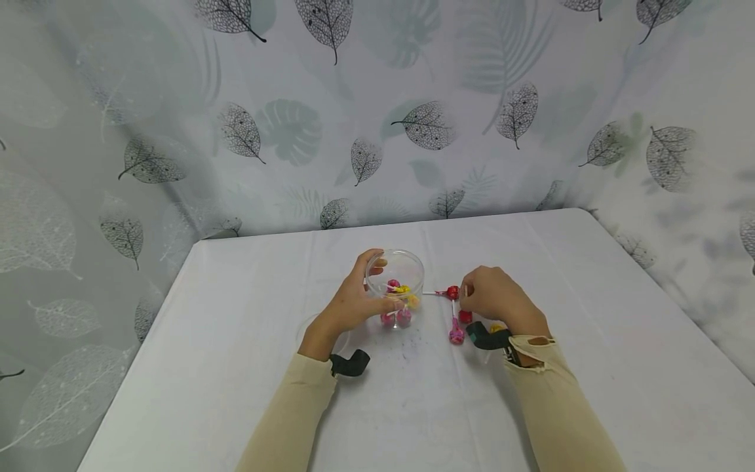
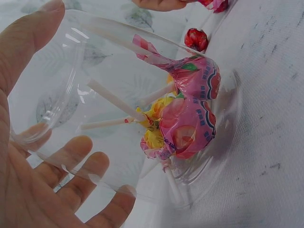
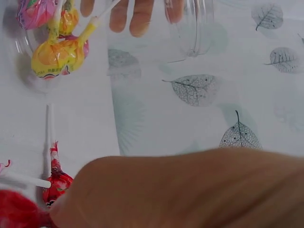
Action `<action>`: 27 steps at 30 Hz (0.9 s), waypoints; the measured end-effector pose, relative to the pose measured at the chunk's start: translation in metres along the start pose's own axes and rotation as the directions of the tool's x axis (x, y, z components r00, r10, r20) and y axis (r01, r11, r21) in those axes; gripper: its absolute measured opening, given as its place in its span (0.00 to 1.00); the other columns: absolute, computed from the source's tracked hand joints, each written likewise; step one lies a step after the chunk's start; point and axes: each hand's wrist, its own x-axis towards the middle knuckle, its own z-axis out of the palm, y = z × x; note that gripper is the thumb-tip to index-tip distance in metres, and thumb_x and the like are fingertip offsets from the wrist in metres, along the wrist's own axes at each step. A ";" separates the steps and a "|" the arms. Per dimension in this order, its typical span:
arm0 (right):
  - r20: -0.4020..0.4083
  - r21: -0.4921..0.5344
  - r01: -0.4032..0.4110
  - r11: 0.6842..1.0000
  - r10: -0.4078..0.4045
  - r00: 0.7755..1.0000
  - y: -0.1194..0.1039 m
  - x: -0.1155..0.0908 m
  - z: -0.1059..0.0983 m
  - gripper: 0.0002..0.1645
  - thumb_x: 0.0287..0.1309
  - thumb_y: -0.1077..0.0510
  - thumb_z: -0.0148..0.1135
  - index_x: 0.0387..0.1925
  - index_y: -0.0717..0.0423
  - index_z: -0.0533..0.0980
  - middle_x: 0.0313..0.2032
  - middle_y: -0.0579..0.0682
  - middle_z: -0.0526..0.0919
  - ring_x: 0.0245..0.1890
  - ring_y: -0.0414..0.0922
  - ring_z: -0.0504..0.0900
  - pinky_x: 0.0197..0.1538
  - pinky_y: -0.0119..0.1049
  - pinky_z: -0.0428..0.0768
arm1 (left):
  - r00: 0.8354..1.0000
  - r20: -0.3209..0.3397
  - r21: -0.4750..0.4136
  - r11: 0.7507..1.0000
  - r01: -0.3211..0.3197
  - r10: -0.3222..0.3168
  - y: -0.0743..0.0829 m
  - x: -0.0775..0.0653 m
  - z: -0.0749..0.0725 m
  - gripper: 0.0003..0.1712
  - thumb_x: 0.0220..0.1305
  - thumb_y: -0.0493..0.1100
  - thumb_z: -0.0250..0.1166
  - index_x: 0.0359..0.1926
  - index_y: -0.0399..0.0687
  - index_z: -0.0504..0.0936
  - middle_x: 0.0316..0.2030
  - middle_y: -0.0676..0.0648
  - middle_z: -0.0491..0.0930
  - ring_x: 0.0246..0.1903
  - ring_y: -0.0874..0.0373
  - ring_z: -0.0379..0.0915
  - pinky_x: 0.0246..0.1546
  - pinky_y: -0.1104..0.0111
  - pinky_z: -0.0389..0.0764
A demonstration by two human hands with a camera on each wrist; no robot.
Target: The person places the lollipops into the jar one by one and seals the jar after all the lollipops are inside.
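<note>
My left hand [image 1: 354,298] grips a clear round jar [image 1: 394,265] around its side, thumb on one side and fingers on the other. Pink lollipops [image 2: 187,126] and yellow lollipops [image 3: 57,57] lie at the jar's bottom, their white sticks pointing up toward its mouth. To the right of the jar, my right hand [image 1: 495,298] is low over the table, its thumb and fingers pinching a red lollipop [image 3: 19,209] at the wrapper's neck. Another red lollipop [image 1: 452,292] lies beside the fingertips, its stick toward the jar. A pink lollipop [image 1: 457,335] lies nearer me.
A clear round lid [image 1: 302,334] lies on the white-covered table [image 1: 248,406], partly behind the left wrist. Something yellow [image 1: 497,327] shows beside the right wrist. Leaf-patterned cloth [image 1: 366,160] hangs behind the table and along both sides.
</note>
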 end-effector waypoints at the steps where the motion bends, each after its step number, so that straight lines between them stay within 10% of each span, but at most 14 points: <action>1: -0.011 0.001 0.004 1.000 -0.004 1.000 0.000 0.000 0.000 0.08 0.57 0.64 0.63 0.23 0.53 0.80 0.25 0.47 0.78 0.24 0.45 0.72 0.27 0.36 0.69 | 1.000 0.000 0.001 1.000 0.000 0.000 0.000 0.000 0.000 0.62 0.54 0.56 0.81 0.81 0.59 0.52 0.74 0.43 0.66 0.72 0.51 0.63 0.70 0.38 0.65; 27: -0.246 0.108 0.080 0.991 -0.051 0.968 -0.008 -0.004 -0.005 0.07 0.59 0.64 0.64 0.34 0.59 0.87 0.31 0.52 0.89 0.36 0.51 0.85 0.33 0.39 0.81 | 1.000 -0.006 0.011 1.000 0.001 -0.001 -0.001 0.001 0.001 0.61 0.54 0.55 0.81 0.80 0.63 0.52 0.74 0.44 0.66 0.73 0.51 0.62 0.71 0.39 0.65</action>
